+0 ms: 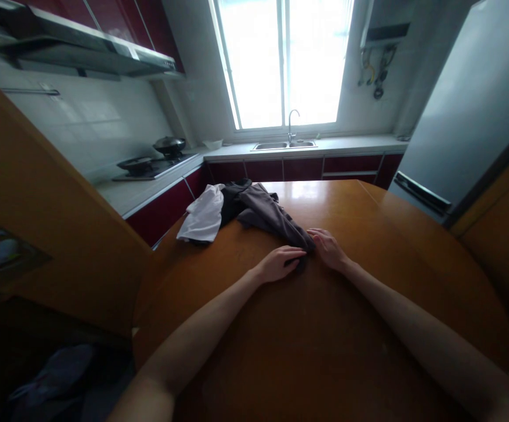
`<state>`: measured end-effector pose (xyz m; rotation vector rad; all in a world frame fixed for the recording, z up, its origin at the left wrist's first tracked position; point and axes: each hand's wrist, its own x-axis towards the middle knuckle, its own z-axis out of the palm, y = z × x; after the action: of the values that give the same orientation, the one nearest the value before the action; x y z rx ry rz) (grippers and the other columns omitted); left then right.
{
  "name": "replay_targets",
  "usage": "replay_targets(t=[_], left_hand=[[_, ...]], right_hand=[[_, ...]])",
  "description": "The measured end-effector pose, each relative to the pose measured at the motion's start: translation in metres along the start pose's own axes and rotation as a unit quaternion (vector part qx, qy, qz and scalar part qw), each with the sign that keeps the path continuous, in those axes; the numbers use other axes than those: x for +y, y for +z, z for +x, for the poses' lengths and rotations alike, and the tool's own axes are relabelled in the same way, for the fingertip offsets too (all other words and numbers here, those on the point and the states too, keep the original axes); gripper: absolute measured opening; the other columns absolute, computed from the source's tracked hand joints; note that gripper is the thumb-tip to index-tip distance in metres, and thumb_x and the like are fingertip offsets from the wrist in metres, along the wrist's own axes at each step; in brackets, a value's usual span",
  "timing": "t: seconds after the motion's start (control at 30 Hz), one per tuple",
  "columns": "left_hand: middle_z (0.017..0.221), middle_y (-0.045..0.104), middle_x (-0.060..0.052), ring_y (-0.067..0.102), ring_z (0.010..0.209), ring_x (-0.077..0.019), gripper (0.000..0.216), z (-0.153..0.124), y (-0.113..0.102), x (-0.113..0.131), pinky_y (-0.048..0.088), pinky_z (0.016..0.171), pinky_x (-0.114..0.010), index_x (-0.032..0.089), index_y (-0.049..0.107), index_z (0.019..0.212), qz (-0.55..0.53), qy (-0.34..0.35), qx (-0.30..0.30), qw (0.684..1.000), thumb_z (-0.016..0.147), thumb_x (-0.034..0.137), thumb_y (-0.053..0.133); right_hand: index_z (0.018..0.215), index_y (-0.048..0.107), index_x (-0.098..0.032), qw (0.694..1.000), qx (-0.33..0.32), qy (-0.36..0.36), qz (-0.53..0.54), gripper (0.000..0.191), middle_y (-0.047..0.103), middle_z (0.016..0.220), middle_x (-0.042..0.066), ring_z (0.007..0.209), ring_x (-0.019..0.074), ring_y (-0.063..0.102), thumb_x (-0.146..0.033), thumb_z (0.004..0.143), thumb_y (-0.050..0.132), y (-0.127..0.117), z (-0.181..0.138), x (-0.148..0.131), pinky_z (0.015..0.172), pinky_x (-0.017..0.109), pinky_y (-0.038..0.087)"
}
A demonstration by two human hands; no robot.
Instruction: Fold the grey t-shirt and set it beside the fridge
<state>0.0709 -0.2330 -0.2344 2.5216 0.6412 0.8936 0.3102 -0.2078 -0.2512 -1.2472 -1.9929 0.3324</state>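
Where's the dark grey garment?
Head view, centre: the dark grey garment lies on the brown wooden table, right of the white cloth, near end between left hand and right hand.

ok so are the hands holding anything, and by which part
The grey garment, at its near end: the left hand and right hand are both there, but whether either grips it cannot be told.

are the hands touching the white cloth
No, the left hand and right hand are at the tip of the grey cloth, apart from the white cloth.
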Motion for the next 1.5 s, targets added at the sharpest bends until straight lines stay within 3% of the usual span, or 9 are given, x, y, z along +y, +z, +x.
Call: replay_targets(t=[0.2, 0.33, 0.5, 0.67, 0.77, 1.03, 1.17, 1.33, 1.5], left_hand=[[0.102, 0.077, -0.007, 0.072, 0.093, -0.0193, 0.027, -0.003, -0.009, -0.022, 0.057, 0.087, -0.033, 0.020, 0.075, 0.106, 0.016, -0.102, 0.117, 0.988, 0.092, 0.017, 0.053], [0.097, 0.077, -0.005, 0.071, 0.091, -0.0192, 0.025, -0.003, -0.012, -0.029, 0.056, 0.087, -0.033, 0.020, 0.074, 0.099, 0.020, -0.159, 0.170, 0.972, 0.089, 0.014, 0.053], [0.093, 0.074, -0.005, 0.068, 0.092, -0.0211, 0.021, -0.004, -0.018, -0.031, 0.054, 0.087, -0.035, 0.021, 0.073, 0.095, 0.072, -0.157, 0.200, 0.964, 0.088, 0.013, 0.055], [0.097, 0.072, -0.006, 0.065, 0.097, -0.0227, 0.025, -0.008, -0.027, -0.039, 0.050, 0.091, -0.037, 0.020, 0.072, 0.095, 0.113, -0.186, 0.258, 0.941, 0.085, 0.008, 0.053], [0.099, 0.072, -0.007, 0.064, 0.099, -0.0244, 0.025, -0.010, -0.030, -0.048, 0.050, 0.093, -0.039, 0.019, 0.072, 0.095, 0.116, -0.217, 0.283, 0.927, 0.083, 0.007, 0.054], [0.101, 0.070, -0.010, 0.064, 0.099, -0.0279, 0.017, -0.012, -0.023, -0.065, 0.049, 0.096, -0.044, 0.020, 0.072, 0.085, 0.125, -0.274, 0.204, 0.932, 0.083, 0.012, 0.057], [0.106, 0.070, -0.010, 0.063, 0.106, -0.0276, 0.021, -0.011, -0.023, -0.061, 0.049, 0.101, -0.044, 0.020, 0.072, 0.094, 0.133, -0.244, 0.206, 0.938, 0.084, 0.010, 0.056], [0.145, 0.056, -0.009, 0.049, 0.136, -0.0254, 0.040, -0.009, -0.021, -0.051, 0.038, 0.119, -0.045, 0.021, 0.065, 0.124, 0.128, -0.164, 0.208, 0.956, 0.086, 0.011, 0.057], [0.154, 0.050, -0.010, 0.036, 0.149, -0.0264, 0.055, -0.009, -0.013, -0.050, 0.031, 0.123, -0.048, 0.019, 0.054, 0.144, 0.120, -0.137, 0.107, 0.977, 0.089, 0.015, 0.057]], right_hand=[[0.122, 0.072, -0.026, 0.995, -0.044, -0.035, -0.080, 0.044, 0.063, 0.138, 0.009, 0.130, 0.0307, 0.051, -0.056, 0.092, 0.059, 0.009, -0.010, -0.025, 0.116, 0.054, 0.030], [0.106, 0.076, -0.028, 0.995, -0.038, -0.002, -0.091, 0.023, 0.070, 0.127, 0.005, 0.122, 0.0274, 0.059, -0.032, 0.090, 0.059, 0.012, -0.005, -0.021, 0.118, 0.058, 0.024], [0.105, 0.078, -0.025, 0.985, 0.073, 0.110, -0.108, 0.033, 0.078, 0.104, 0.007, 0.100, 0.0267, 0.069, -0.031, 0.093, 0.048, -0.018, 0.011, 0.013, 0.111, 0.048, 0.037], [0.117, 0.075, -0.016, 0.940, 0.223, 0.238, -0.103, 0.043, 0.075, 0.114, 0.017, 0.103, 0.0334, 0.068, -0.033, 0.091, 0.045, -0.063, 0.009, 0.071, 0.091, 0.043, 0.050], [0.117, 0.073, -0.013, 0.923, 0.247, 0.274, -0.108, 0.044, 0.074, 0.114, 0.019, 0.104, 0.0340, 0.067, -0.027, 0.088, 0.043, -0.073, 0.004, 0.091, 0.092, 0.044, 0.050], [0.142, 0.054, -0.012, 0.947, 0.191, 0.161, -0.202, 0.058, 0.060, 0.139, 0.018, 0.129, 0.0357, 0.050, -0.038, 0.092, 0.045, -0.046, 0.009, 0.064, 0.115, 0.059, 0.023], [0.134, 0.062, -0.012, 0.951, 0.132, 0.185, -0.210, 0.053, 0.066, 0.128, 0.021, 0.119, 0.0374, 0.054, -0.043, 0.095, 0.044, -0.036, 0.010, 0.058, 0.105, 0.057, 0.031], [0.108, 0.075, -0.019, 0.962, 0.099, 0.157, -0.202, 0.034, 0.070, 0.115, 0.015, 0.113, 0.0346, 0.056, -0.034, 0.092, 0.048, -0.036, 0.006, 0.050, 0.103, 0.056, 0.031], [0.104, 0.077, -0.024, 0.992, 0.079, 0.015, -0.101, 0.028, 0.069, 0.128, 0.009, 0.124, 0.0296, 0.057, -0.030, 0.093, 0.052, -0.034, 0.005, 0.037, 0.110, 0.052, 0.036]])
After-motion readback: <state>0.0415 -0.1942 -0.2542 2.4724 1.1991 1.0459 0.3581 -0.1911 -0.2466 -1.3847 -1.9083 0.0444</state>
